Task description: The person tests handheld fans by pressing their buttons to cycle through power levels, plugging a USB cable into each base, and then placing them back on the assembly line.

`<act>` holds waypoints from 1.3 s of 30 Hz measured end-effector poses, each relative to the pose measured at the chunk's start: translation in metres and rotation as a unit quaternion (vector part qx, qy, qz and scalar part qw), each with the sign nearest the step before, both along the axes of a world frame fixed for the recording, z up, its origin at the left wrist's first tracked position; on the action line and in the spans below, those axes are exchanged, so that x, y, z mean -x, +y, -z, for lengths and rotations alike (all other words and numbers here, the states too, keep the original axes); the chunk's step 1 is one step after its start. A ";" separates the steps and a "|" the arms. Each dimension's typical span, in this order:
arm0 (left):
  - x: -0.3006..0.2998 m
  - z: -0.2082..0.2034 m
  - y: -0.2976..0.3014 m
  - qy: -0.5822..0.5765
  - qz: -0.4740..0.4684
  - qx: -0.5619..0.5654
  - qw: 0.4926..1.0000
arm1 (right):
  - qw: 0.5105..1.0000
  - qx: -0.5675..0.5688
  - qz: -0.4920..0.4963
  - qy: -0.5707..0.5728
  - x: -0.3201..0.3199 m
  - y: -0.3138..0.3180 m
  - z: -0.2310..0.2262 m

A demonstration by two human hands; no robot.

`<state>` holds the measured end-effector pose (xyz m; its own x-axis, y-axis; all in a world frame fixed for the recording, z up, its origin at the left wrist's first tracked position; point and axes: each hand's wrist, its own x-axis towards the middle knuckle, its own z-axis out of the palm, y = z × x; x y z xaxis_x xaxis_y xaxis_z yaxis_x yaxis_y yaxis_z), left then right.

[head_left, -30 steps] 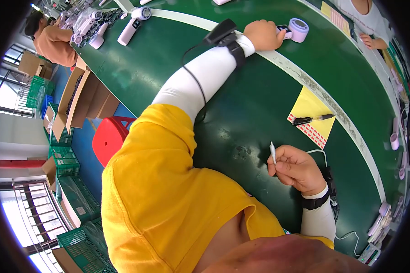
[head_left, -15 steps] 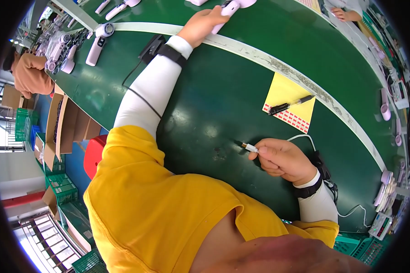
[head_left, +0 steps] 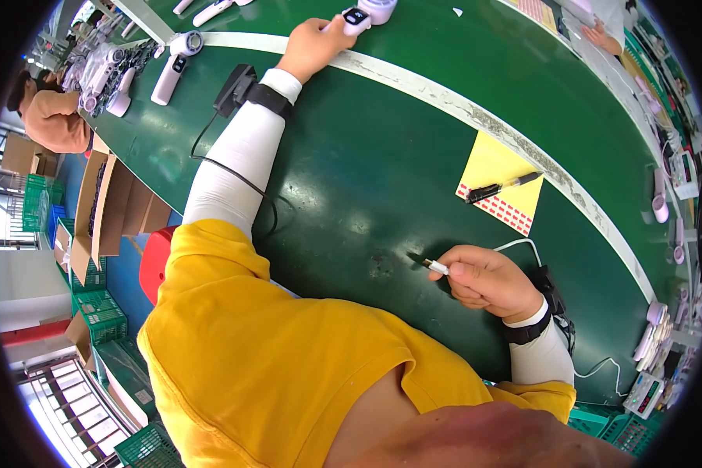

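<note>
Open brown cardboard box (head_left: 115,212) with dark contents (head_left: 97,199) off glossy green surface's (head_left: 343,195) left edge, broad stretch of surface between well-parted hands: left hand (head_left: 313,48) gripping lilac round-headed handheld device (head_left: 366,15) past pale curved strip (head_left: 444,95), right hand (head_left: 493,282) pinching white metal-tipped cable plug (head_left: 439,267).

I'm in a factory workshop: my green desk (head_left: 351,171) carries many alike lilac devices (head_left: 165,81), co-workers (head_left: 54,125) are nearby, and crates (head_left: 100,316) and cardboard boxes (head_left: 114,218) line the floor (head_left: 125,269).

The left head-worn fisheye looks steeply down — close over the green tabletop (head_left: 351,171).
</note>
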<state>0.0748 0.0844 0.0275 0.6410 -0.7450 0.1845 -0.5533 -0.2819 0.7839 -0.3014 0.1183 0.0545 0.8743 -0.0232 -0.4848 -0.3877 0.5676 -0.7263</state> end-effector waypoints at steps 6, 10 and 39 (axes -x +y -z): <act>-0.018 0.007 -0.004 0.551 0.439 0.209 0.678 | 0.999 0.023 -0.045 0.007 0.001 0.000 -0.003; 0.058 -0.020 0.016 0.535 0.493 0.256 0.637 | 0.990 0.083 -0.115 0.013 0.001 -0.001 -0.003; 0.162 -0.022 0.130 0.415 0.348 0.094 0.835 | 0.978 0.150 -0.143 -0.022 -0.003 0.004 0.001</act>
<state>-0.0869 0.2139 0.0491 0.0301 -0.9984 0.0471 0.2245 0.0527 0.9730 -0.2981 0.1224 0.0531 0.8853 0.0900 -0.4563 -0.4649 0.1998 -0.8625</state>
